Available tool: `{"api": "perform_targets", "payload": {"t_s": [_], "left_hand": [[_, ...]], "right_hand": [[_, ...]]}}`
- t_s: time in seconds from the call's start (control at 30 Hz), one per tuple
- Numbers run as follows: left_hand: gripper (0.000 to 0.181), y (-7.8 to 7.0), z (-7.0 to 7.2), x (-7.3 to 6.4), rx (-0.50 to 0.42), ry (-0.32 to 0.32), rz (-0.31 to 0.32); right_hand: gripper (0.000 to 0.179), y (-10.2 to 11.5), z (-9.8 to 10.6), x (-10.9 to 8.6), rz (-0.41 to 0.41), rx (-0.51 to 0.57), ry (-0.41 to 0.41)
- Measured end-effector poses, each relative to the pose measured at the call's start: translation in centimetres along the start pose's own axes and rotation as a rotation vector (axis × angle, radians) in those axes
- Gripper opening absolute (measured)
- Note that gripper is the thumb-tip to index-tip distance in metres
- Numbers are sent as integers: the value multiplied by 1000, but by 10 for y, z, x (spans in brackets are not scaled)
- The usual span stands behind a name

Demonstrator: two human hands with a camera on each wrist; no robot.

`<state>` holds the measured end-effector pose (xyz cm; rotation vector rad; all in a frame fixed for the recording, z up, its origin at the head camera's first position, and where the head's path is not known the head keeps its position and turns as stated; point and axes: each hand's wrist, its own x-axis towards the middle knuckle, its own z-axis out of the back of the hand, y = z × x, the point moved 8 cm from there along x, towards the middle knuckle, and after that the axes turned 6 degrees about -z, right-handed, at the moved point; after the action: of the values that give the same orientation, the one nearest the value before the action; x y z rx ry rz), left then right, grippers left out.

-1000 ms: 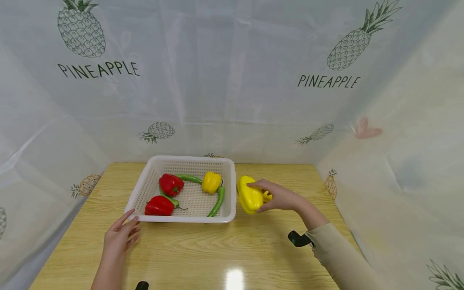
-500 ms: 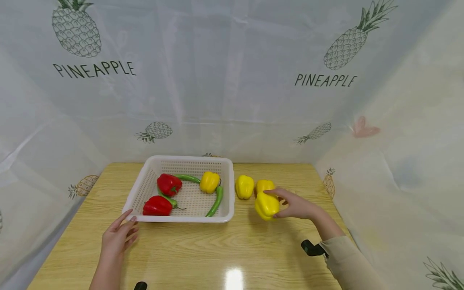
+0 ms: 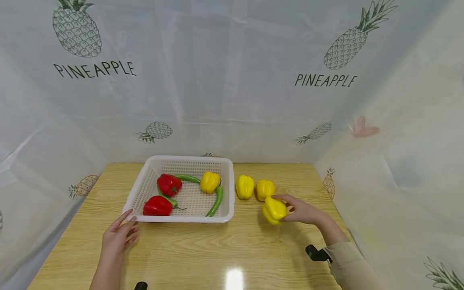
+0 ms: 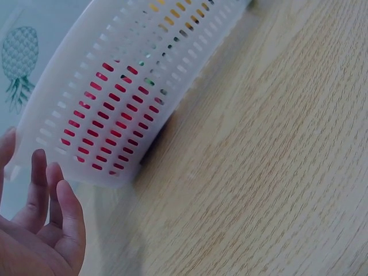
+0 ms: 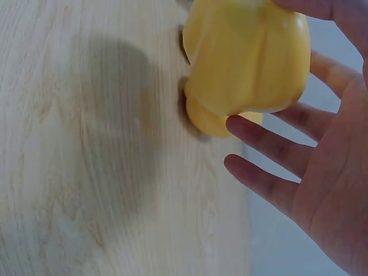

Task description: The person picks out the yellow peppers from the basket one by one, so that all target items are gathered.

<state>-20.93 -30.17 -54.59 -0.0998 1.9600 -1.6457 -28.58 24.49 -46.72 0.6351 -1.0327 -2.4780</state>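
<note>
My right hand (image 3: 303, 211) pinches a yellow bell pepper (image 3: 273, 211) between thumb and fingers; its other fingers spread out beneath it in the right wrist view. A shadow shows on the table to one side. Close behind it are two more yellow bell peppers (image 3: 244, 187), side by side right of the white plastic basket (image 3: 177, 219). At the basket's front left corner, my left hand (image 3: 116, 238) touches the rim with its fingertips, the remaining fingers loosely bent. Inside lie red bell peppers (image 3: 168, 184), a yellow bell pepper (image 3: 210, 182) and long green chili peppers (image 3: 216, 201).
The basket stands toward the back left of the wooden table (image 3: 203, 257). A pale curtain (image 3: 217, 80) printed with pineapples hangs behind the table and along both sides. A black device (image 3: 317, 253) sits by the right sleeve.
My right hand has carried the yellow bell pepper away from the basket, rightward and slightly nearer me, uncovering the two yellow peppers behind. My left hand stays at the basket corner.
</note>
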Motion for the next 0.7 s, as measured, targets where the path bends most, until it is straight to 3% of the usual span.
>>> {"api": "perform_targets", "payload": {"t_s": [0.7], "left_hand": [[55, -1, 0, -1, -15, 0, -6]], "right_hand": [[79, -37, -3, -3, -28, 125, -44]]}}
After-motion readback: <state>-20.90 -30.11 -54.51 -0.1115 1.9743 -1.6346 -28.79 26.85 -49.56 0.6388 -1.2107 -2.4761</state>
